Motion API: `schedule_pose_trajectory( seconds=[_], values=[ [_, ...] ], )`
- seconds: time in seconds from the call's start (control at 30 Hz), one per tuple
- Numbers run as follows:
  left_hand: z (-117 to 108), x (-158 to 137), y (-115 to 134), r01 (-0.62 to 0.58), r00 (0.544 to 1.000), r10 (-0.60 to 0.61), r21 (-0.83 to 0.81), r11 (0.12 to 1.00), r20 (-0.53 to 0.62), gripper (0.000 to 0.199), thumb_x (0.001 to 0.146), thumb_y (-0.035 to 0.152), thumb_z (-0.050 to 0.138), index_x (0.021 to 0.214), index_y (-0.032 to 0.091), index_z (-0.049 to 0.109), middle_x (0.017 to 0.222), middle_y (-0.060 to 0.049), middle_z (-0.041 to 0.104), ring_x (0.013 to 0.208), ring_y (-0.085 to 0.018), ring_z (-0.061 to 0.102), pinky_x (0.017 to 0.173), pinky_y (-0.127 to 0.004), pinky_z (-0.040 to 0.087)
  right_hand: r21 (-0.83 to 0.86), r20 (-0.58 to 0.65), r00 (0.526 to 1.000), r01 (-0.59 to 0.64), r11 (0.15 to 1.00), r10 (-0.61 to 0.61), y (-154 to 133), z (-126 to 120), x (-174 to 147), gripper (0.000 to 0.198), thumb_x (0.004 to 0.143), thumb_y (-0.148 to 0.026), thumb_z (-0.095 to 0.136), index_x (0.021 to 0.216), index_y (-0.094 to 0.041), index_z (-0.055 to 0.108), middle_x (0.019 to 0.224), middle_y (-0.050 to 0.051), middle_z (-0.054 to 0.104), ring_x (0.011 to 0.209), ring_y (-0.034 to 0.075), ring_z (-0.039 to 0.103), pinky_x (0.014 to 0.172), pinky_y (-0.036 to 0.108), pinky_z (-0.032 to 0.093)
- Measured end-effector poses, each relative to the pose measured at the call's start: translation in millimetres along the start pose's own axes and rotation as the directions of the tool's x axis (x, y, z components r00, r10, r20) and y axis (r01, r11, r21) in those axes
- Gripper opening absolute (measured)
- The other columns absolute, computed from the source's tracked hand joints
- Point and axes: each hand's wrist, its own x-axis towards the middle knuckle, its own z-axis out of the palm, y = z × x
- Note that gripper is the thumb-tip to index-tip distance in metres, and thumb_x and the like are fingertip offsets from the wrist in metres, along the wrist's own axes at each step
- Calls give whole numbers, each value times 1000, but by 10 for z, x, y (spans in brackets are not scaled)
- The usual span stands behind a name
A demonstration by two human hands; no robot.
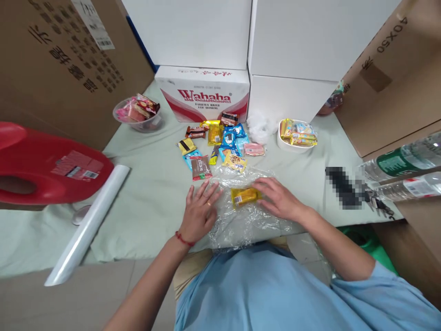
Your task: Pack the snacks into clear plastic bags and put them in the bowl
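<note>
In front of the Wahaha box [205, 95], see pale green cloth [151, 184] and — on clear film [237, 227] — the yellow packet [243, 197], with left hand [201, 209] spread nearby and right hand [278, 198] at one end; cannot tell if pinching. Left of the box, note a red jug [51, 161]; right, a white tub [292, 146] of wrapped snacks [298, 133].

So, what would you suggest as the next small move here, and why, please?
I would probably have the right hand pinch the yellow packet: its fingertips are at the packet's right end, and the packet lies on the clear plastic. The left hand, palm down with fingers spread, shows nothing in its grasp.
</note>
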Motion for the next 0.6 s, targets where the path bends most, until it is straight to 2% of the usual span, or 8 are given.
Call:
schedule_pose_trajectory(
  seconds=[0.1, 0.17, 0.23, 0.3, 0.37, 0.5, 0.6],
  values=[
    [-173, -340, 75, -223, 967, 232, -90, 971, 108, 75, 83, 12, 43, 155, 31, 44, 158, -2, 52, 158, -23, 28, 130, -58, 11, 65, 24, 1000, -5, 998, 4, -24, -182, -419, 35, 100, -37, 59, 133, -26, 65, 120, 12, 67, 112, 27, 62, 98, 46, 54],
    [-172, -551, 146, -275, 933, 295, -121, 954, 207, 73, 80, 14, 48, 152, 29, 48, 160, -4, 49, 158, -26, 29, 130, -58, 14, 74, 72, 997, -8, 997, 2, -39, -112, -686, 41, 96, -42, 67, 133, -26, 65, 124, 13, 66, 117, 29, 61, 98, 48, 55],
    [-83, -702, 199, -282, 918, 302, -111, 953, 259, 61, 85, 18, 52, 145, 29, 56, 160, -6, 49, 156, -27, 33, 130, -58, 17, 43, 72, 997, -24, 999, 21, -38, 65, -875, 40, 95, -41, 68, 133, -27, 67, 130, 14, 65, 124, 31, 58, 101, 52, 53],
    [32, -764, 218, -262, 930, 280, -106, 959, 239, 42, 93, 19, 51, 131, 30, 67, 153, -5, 58, 152, -24, 40, 129, -56, 20, 28, 26, 999, -47, 999, 46, -23, 235, -951, 27, 99, -34, 61, 124, -28, 71, 126, 12, 68, 124, 30, 58, 102, 53, 53],
    [93, -726, 211, -215, 954, 238, -136, 967, 183, 35, 99, 18, 44, 117, 30, 72, 140, -3, 69, 148, -21, 46, 128, -54, 25, 59, -13, 999, -47, 997, 48, -10, 298, -915, 24, 102, -29, 54, 113, -29, 75, 116, 10, 71, 117, 28, 61, 99, 51, 54],
    [-16, -373, 160, -77, 984, 114, -248, 966, 138, 33, 103, 27, 39, 106, 27, 72, 116, -4, 78, 136, -21, 56, 121, -47, 36, 125, 38, 999, -5, 992, 1, 15, 76, -594, 25, 104, -33, 52, 108, -27, 76, 101, 8, 75, 101, 25, 65, 92, 44, 54],
    [-121, 30, 93, 103, 989, -73, -243, 965, 128, 33, 103, 37, 40, 98, 25, 71, 104, -4, 78, 115, -22, 66, 106, -40, 47, 140, 56, 998, -34, 990, 26, 117, -118, -251, 27, 104, -35, 50, 105, -25, 76, 93, 7, 76, 91, 22, 67, 88, 38, 53]
  ],
)
